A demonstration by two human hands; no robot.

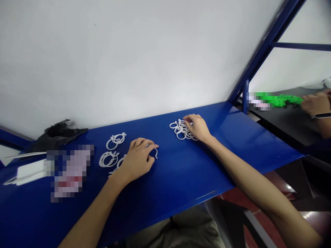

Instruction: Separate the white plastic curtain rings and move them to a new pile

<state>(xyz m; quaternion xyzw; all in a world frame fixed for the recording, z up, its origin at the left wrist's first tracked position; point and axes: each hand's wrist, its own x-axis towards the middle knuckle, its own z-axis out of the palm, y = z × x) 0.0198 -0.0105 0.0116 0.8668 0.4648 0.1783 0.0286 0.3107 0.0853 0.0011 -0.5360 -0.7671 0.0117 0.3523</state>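
My left hand is over the blue table left of the middle, its fingers curled round a white open plastic ring that juts out past the fingertips. Under and beside that wrist lie small bunches of white rings: one further back, another nearer, and more partly hidden by the hand. To the right, my right hand reaches into a loose pile of white rings. Its thumb and index finger close on a ring at the pile's edge; the other fingers hide part of the pile.
A black plastic bag sits at the back left of the blue table. Nearby are a white card and a blurred pinkish packet. At far right, another person's hand works by green pieces beyond a blue frame.
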